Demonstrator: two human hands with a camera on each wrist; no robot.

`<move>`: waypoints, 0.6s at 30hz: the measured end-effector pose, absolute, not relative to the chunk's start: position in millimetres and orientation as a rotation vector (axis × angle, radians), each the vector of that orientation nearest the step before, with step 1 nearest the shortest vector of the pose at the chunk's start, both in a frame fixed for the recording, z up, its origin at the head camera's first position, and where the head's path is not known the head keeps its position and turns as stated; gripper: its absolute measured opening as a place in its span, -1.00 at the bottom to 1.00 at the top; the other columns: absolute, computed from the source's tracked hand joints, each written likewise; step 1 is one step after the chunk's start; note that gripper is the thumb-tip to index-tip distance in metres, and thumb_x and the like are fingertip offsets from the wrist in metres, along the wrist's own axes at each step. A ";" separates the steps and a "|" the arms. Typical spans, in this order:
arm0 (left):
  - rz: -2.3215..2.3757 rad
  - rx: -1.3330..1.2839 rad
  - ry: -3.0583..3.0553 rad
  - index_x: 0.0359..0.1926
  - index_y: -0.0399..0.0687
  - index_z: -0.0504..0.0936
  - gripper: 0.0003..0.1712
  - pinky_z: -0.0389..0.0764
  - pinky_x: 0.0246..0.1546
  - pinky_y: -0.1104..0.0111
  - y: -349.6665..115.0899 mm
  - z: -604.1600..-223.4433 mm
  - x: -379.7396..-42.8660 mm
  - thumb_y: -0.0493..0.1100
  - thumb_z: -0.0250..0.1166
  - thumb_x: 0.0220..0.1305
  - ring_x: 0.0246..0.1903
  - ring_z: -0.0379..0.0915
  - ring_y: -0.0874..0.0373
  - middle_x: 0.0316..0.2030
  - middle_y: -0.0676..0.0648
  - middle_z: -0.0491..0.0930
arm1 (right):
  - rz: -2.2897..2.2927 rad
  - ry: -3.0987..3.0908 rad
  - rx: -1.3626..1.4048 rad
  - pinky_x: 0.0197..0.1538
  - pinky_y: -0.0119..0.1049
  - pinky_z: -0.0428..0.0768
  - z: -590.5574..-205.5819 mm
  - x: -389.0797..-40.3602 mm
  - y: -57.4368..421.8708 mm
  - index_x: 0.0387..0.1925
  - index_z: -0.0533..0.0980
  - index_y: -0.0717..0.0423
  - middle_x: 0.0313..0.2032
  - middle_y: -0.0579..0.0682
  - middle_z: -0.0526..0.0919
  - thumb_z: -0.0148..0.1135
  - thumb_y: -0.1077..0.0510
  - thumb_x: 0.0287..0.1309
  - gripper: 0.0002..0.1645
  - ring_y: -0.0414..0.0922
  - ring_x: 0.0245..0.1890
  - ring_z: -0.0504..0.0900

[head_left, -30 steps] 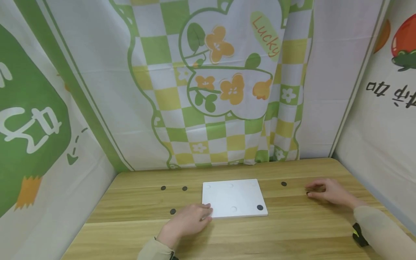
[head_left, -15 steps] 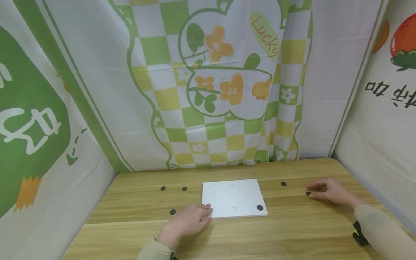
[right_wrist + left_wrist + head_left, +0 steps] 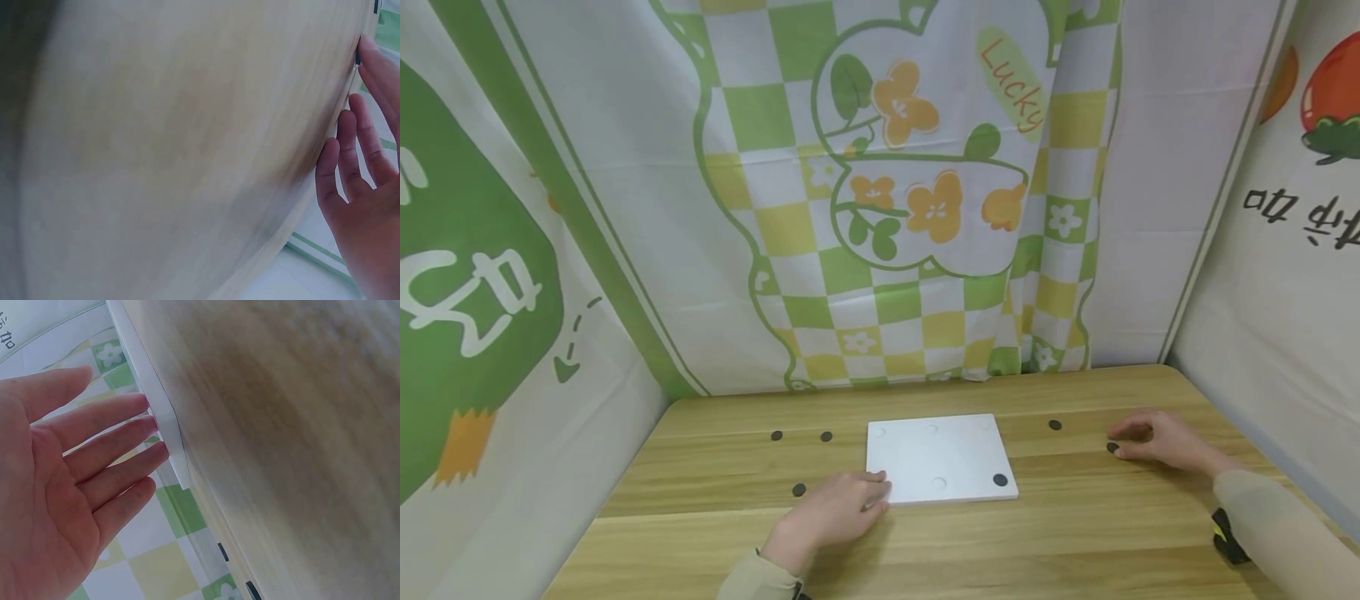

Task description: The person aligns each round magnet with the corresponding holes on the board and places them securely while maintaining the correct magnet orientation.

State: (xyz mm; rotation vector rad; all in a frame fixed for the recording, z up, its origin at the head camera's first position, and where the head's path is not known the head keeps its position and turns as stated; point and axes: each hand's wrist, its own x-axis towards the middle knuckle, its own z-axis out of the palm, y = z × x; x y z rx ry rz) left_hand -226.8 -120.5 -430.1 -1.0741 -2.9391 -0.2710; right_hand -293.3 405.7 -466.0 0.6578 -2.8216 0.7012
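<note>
A thin white board [image 3: 936,458] with shallow round recesses lies on the table. One black disc [image 3: 1000,480] sits at its near right corner. My left hand [image 3: 842,504] rests its fingertips on the board's left edge. In the left wrist view those fingers [image 3: 119,439] are nearly straight against the white edge. At the right, my right hand [image 3: 1168,443] touches another black disc [image 3: 1112,447] on the table with its thumb, and a gap separates thumb and index finger. The right wrist view shows relaxed fingers [image 3: 347,144] by the wood, with that disc seen edge-on.
Left of the board lie three more black discs, a far left disc [image 3: 777,435], a second disc [image 3: 826,436] and a nearer disc [image 3: 799,489]. Another disc [image 3: 1055,425] lies between board and right hand. Printed cloth [image 3: 940,333] hangs behind the wooden table [image 3: 970,550].
More of the disc by my right thumb shows now, as the right fingers have shifted slightly off it. My left hand and the board have stayed put.
</note>
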 end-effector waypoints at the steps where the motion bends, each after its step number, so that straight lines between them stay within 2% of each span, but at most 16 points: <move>1: -0.271 -1.075 -2.937 0.12 -0.09 0.57 -0.58 0.47 0.21 0.14 -120.5 -430.1 -226.8 -0.01 0.09 0.36 0.16 0.47 -0.02 0.18 -0.10 0.51 | 0.710 -2.827 0.653 -0.17 -0.38 0.61 -465.7 -293.5 405.7 -0.23 0.66 -0.08 -0.20 -0.07 0.71 0.45 -0.08 -0.07 -0.66 -0.40 -0.20 0.57; 18: -0.268 -1.076 -2.939 0.11 -0.10 0.58 -0.58 0.48 0.20 0.14 -120.0 -428.3 -225.2 0.00 0.10 0.36 0.15 0.47 -0.03 0.17 -0.10 0.52 | 0.708 -2.870 0.617 -0.20 -0.39 0.59 -462.7 -294.0 403.4 -0.28 0.66 -0.16 -0.20 -0.12 0.69 0.44 -0.12 -0.06 -0.72 -0.36 -0.22 0.56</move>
